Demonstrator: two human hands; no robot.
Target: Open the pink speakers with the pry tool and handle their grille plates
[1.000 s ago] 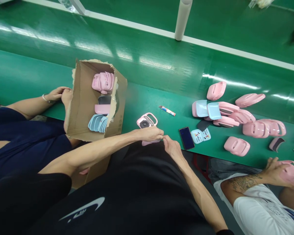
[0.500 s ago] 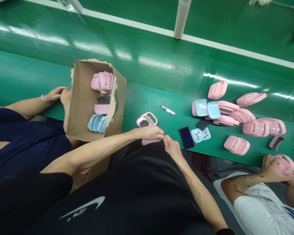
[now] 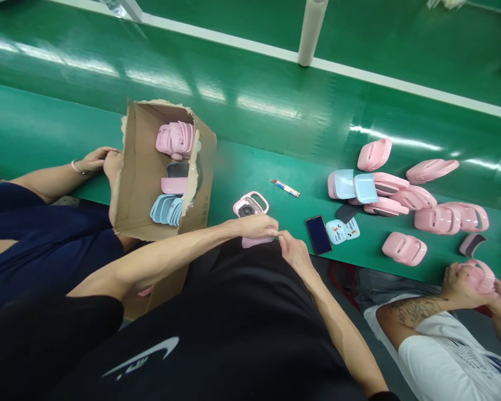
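My left hand (image 3: 256, 225) and my right hand (image 3: 293, 249) meet at the table's near edge, fingertips pinched close together. Whatever lies between the fingertips is too small to make out. Just beyond my left hand sits a pink handled housing (image 3: 250, 205) with a round dark part showing. A light pink panel (image 3: 255, 241) shows partly below my left hand, against the black shirt. Farther off on the green table lies a box cutter (image 3: 285, 187). To the right of my right hand are a dark phone (image 3: 318, 235) and light blue printed panels (image 3: 337, 231).
An open cardboard box (image 3: 140, 167) at left holds pink and blue panels; a person's hand (image 3: 95, 160) is beside it. Several pink housings (image 3: 404, 248) spread across the right. Another person's hands (image 3: 463, 287) hold a pink housing at far right.
The person at the right has shifted the pink housing slightly left, and that person's far hand shows more. My hands have barely moved.
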